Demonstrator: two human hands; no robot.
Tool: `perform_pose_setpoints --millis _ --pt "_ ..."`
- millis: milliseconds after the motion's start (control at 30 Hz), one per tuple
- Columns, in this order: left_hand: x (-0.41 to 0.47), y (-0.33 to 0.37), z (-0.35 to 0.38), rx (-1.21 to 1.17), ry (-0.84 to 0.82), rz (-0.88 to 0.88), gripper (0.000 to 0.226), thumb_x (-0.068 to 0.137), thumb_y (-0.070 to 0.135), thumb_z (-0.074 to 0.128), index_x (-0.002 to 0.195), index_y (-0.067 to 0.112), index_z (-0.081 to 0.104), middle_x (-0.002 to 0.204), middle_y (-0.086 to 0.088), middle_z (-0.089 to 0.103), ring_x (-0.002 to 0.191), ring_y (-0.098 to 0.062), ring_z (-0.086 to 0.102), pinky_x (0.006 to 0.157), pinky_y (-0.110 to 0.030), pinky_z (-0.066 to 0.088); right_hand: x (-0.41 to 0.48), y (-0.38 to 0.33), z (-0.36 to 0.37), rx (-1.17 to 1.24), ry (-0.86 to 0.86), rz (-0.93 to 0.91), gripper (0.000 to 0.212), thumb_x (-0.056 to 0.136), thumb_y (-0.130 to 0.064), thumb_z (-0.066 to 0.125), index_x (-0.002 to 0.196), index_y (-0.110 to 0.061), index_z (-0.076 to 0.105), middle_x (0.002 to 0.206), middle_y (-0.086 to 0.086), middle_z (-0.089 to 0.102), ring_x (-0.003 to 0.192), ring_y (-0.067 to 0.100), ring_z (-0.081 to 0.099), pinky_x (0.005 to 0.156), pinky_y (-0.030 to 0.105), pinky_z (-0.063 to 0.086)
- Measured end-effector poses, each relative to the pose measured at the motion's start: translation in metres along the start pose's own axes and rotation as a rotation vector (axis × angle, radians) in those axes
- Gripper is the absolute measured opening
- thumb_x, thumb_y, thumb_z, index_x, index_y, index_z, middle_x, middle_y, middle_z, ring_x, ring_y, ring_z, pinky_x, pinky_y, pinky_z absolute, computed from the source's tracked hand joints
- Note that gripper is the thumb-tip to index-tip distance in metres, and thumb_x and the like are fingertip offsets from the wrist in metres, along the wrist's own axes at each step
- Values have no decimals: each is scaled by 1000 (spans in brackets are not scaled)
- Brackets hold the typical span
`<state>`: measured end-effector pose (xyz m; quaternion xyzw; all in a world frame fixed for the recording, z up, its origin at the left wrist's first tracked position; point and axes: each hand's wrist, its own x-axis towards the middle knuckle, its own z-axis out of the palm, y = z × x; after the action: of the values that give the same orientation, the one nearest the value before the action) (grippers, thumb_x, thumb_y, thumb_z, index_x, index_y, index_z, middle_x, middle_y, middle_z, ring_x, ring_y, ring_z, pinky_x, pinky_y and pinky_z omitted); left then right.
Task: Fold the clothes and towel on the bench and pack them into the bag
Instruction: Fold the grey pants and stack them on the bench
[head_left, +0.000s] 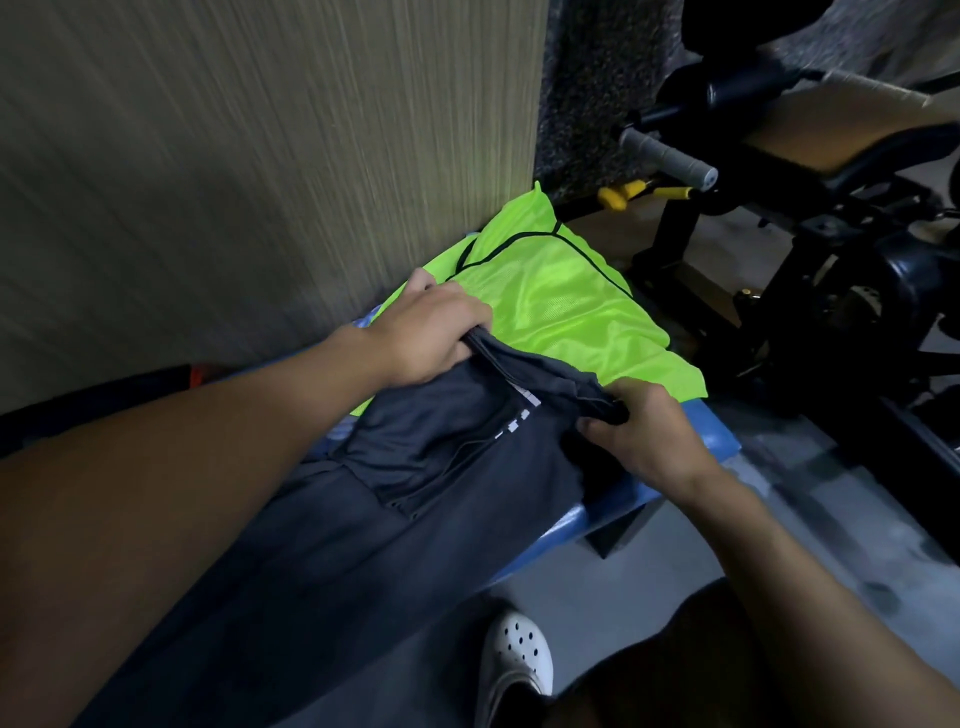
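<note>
A dark grey garment (395, 509) with a white print lies along the blue bench (711, 441) and runs toward the lower left. My left hand (431, 332) grips its upper edge at the far side. My right hand (644, 436) pinches the same edge near the bench's front. Between the two hands the edge is stretched into a band. A neon green mesh vest (571, 306) with black trim lies flat on the bench beyond the garment, partly under it. No bag or towel shows clearly.
A ribbed wall (260, 171) stands close behind the bench on the left. Black gym equipment with a grey handle (670, 156) and yellow grips fills the right side. My foot in a white clog (514, 654) stands on the grey floor below the bench.
</note>
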<state>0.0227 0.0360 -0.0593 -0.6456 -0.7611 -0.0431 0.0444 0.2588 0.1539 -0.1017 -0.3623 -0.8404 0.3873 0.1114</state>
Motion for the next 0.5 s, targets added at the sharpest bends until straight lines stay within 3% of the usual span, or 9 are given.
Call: perform_pose_setpoints --millis 100,233,433,500 --pt "-5 -5 -3 -19 -37 0 14 90 26 67 104 25 65 100 10 65 108 -15 50 93 -35 23 -5 -2 -4 12 26 -8 25 83 -18 73 68 -19 53 64 -1 55 66 21 54 52 24 38" --pt "-16 -8 -14 -53 -27 10 19 86 14 67 102 24 69 98 10 65 107 -17 49 93 -36 26 -19 -21 -6 53 11 -103 30 84 -15 73 67 -24 49 60 -7 51 55 6 46 47 12 36" --pt "-62 -19 -26 -79 128 82 22 78 5 63 91 23 68 87 12 64 99 -16 53 89 -37 31 -52 -61 2 147 -219 -328 24 83 -13 75 74 -23 54 62 -11 54 55 1 47 54 15 38" --pt "-83 -24 -27 -48 151 114 35 68 -5 68 91 22 69 91 13 66 99 -16 53 88 -34 30 -64 -75 10 158 -339 -390 24 83 -12 74 75 -22 54 64 -10 53 57 2 46 54 17 39"
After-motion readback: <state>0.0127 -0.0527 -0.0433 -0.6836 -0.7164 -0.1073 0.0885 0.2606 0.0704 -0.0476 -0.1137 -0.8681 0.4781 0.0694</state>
